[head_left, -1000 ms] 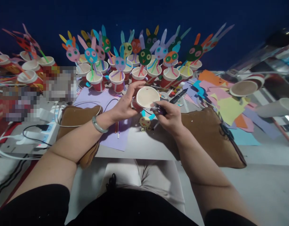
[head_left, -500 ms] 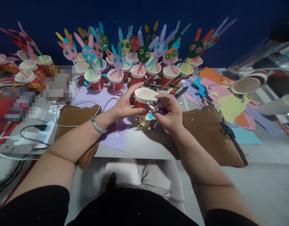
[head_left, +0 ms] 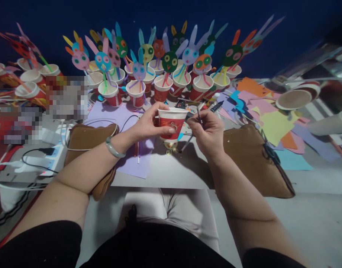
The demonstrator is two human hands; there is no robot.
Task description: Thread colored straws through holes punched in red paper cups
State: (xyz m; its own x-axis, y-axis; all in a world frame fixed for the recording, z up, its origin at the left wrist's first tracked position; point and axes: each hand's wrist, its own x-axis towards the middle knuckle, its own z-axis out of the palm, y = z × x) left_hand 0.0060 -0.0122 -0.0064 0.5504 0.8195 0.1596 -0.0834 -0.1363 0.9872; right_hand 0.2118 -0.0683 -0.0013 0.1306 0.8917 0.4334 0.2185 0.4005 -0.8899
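A red paper cup (head_left: 172,124) with a white rim is held upright by my left hand (head_left: 151,124), its fingers behind the cup and the thumb across the front. Just right of the cup, my right hand (head_left: 206,128) is closed around a thin dark tool (head_left: 199,114), which looks like scissors, though the fingers hide most of it. Tool and cup are apart. Below the cup a small yellow paper face (head_left: 170,145) with a blue piece lies on the table.
Red cups (head_left: 136,93) with paper rabbit heads on straws stand in rows behind. Brown cushions (head_left: 243,160) flank the hands. Paper scraps (head_left: 267,119) and stacked cups (head_left: 293,99) are at right, purple paper (head_left: 134,163) and a power strip (head_left: 55,152) at left.
My right hand and its tool have moved right, off the cup's rim. The cup has tilted so that its red side shows more and its inside less.
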